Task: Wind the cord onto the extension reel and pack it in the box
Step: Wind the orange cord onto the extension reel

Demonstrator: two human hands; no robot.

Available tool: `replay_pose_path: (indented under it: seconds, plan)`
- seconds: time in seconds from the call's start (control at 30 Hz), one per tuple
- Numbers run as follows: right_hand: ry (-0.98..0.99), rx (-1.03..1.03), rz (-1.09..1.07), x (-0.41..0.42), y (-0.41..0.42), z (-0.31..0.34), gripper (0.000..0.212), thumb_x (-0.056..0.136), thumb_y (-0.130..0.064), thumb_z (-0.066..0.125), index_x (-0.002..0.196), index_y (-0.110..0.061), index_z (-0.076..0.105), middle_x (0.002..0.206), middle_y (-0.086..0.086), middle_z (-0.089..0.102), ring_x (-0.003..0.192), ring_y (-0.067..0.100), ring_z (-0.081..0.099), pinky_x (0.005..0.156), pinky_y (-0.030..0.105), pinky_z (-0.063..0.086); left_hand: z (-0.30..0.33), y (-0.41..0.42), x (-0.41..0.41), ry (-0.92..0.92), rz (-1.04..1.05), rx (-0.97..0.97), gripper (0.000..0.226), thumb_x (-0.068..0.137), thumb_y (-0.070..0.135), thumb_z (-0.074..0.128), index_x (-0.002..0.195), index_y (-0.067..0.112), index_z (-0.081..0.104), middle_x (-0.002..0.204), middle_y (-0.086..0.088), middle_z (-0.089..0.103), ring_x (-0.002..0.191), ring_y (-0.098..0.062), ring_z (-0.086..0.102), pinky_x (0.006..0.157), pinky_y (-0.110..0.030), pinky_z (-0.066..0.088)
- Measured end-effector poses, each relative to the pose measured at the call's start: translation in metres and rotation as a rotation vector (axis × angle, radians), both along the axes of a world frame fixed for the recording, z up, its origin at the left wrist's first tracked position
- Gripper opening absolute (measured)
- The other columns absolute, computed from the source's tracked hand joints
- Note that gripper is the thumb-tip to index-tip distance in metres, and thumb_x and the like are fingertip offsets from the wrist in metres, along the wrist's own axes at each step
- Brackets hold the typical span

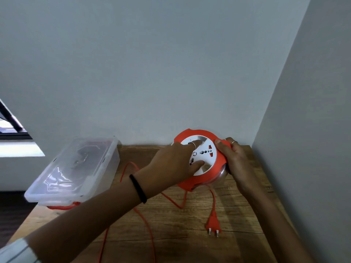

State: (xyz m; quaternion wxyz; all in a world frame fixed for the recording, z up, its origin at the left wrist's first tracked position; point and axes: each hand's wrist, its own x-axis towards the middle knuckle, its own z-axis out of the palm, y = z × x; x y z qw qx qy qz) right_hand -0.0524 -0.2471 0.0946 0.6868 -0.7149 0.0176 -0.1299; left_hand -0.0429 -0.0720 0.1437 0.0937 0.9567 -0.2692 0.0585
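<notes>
An orange extension reel (216, 170) with a white socket face (206, 151) stands tilted near the wall on a wooden table (190, 224). My right hand (234, 160) grips its right rim. My left hand (174, 164) lies on the white face, with a finger and the thumb set into its recesses. Loose orange cord (144, 219) loops over the table to the left and runs off the front edge. The orange two-pin plug (213, 223) lies flat in front of the reel.
A clear plastic box (76, 169) sits upside down at the table's left edge, on top of some of the cord. Grey walls close in behind and on the right. A window (11, 130) shows at far left.
</notes>
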Motion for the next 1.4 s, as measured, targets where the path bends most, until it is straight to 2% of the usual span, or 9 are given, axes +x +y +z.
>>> replay_pose_path:
  seconds: [0.23, 0.37, 0.57, 0.63, 0.83, 1.1, 1.17, 1.27, 1.4]
  plan:
    - [-0.019, -0.108, -0.032, -0.004, 0.005, 0.003, 0.027, 0.092, -0.038, 0.057, 0.093, -0.011, 0.060, 0.089, 0.011, 0.070, 0.082, 0.024, 0.069, 0.074, 0.043, 0.055, -0.013, -0.013, 0.007, 0.147, 0.082, -0.138, 0.075, 0.080, 0.049, 0.063, 0.145, 0.031, 0.033, 0.134, -0.005, 0.057, 0.121, -0.028, 0.053, 0.094, -0.040, 0.049]
    - [-0.010, -0.083, -0.032, -0.007, 0.006, 0.002, 0.022, 0.093, -0.039, 0.056, 0.090, -0.018, 0.060, 0.087, 0.005, 0.070, 0.081, 0.019, 0.069, 0.069, 0.035, 0.054, -0.010, -0.013, 0.009, 0.138, 0.021, -0.167, 0.069, 0.082, 0.037, 0.066, 0.145, 0.026, 0.038, 0.129, -0.007, 0.061, 0.120, -0.027, 0.053, 0.093, -0.032, 0.045]
    - [0.076, 0.047, 0.115, -0.006, -0.002, 0.006, 0.027, 0.090, -0.041, 0.058, 0.084, -0.016, 0.057, 0.071, 0.005, 0.056, 0.064, 0.016, 0.056, 0.053, 0.023, 0.042, 0.020, 0.001, 0.000, -0.052, -0.329, 0.260, 0.066, 0.092, 0.023, 0.054, 0.148, 0.038, 0.023, 0.148, -0.004, 0.041, 0.128, -0.023, 0.046, 0.095, -0.032, 0.043]
    - [0.090, 0.037, 0.191, -0.007, -0.007, 0.007, 0.035, 0.084, -0.046, 0.059, 0.085, -0.011, 0.056, 0.075, 0.012, 0.052, 0.067, 0.022, 0.052, 0.055, 0.026, 0.040, 0.031, 0.005, -0.001, -0.107, -0.486, 0.512, 0.065, 0.097, 0.021, 0.047, 0.149, 0.041, 0.013, 0.145, -0.012, 0.038, 0.117, -0.025, 0.051, 0.080, -0.030, 0.045]
    - [0.066, 0.042, 0.268, -0.010, -0.007, 0.000, 0.041, 0.088, -0.042, 0.056, 0.093, -0.001, 0.059, 0.086, 0.019, 0.060, 0.078, 0.030, 0.057, 0.068, 0.036, 0.046, 0.053, 0.008, -0.003, -0.232, -0.662, 0.947, 0.069, 0.098, 0.021, 0.046, 0.148, 0.043, 0.005, 0.149, -0.031, 0.019, 0.099, -0.040, 0.061, 0.078, -0.043, 0.056]
    - [-0.013, 0.050, 0.119, -0.010, -0.006, 0.018, 0.028, 0.095, -0.029, 0.055, 0.081, -0.004, 0.055, 0.061, -0.002, 0.054, 0.054, 0.008, 0.053, 0.048, 0.017, 0.042, 0.051, 0.018, -0.005, -0.213, -0.494, 0.547, 0.068, 0.095, 0.012, 0.051, 0.146, 0.046, 0.021, 0.154, -0.004, 0.031, 0.122, -0.027, 0.054, 0.083, -0.038, 0.054]
    - [-0.018, 0.014, 0.065, -0.008, -0.008, 0.020, 0.025, 0.096, -0.026, 0.053, 0.075, -0.012, 0.051, 0.056, -0.008, 0.052, 0.048, 0.002, 0.050, 0.045, 0.012, 0.040, 0.041, 0.016, -0.010, -0.178, -0.365, 0.388, 0.070, 0.095, 0.008, 0.046, 0.147, 0.045, 0.017, 0.146, 0.003, 0.044, 0.119, -0.024, 0.055, 0.074, -0.034, 0.051]
    - [-0.012, -0.001, 0.013, -0.008, -0.009, 0.016, 0.026, 0.095, -0.026, 0.054, 0.075, -0.010, 0.052, 0.062, -0.004, 0.053, 0.048, 0.002, 0.050, 0.045, 0.012, 0.038, 0.026, 0.010, -0.018, -0.196, -0.183, 0.230, 0.060, 0.099, 0.026, 0.040, 0.149, 0.042, 0.011, 0.124, -0.001, 0.059, 0.100, -0.027, 0.061, 0.070, -0.035, 0.046]
    - [-0.026, -0.008, 0.001, -0.010, -0.004, 0.015, 0.025, 0.095, -0.027, 0.054, 0.086, -0.005, 0.059, 0.072, 0.005, 0.064, 0.054, 0.003, 0.060, 0.047, 0.013, 0.043, 0.012, -0.002, -0.018, -0.172, -0.060, 0.148, 0.059, 0.098, 0.049, 0.036, 0.150, 0.039, 0.011, 0.127, -0.006, 0.060, 0.105, -0.029, 0.061, 0.077, -0.033, 0.047]
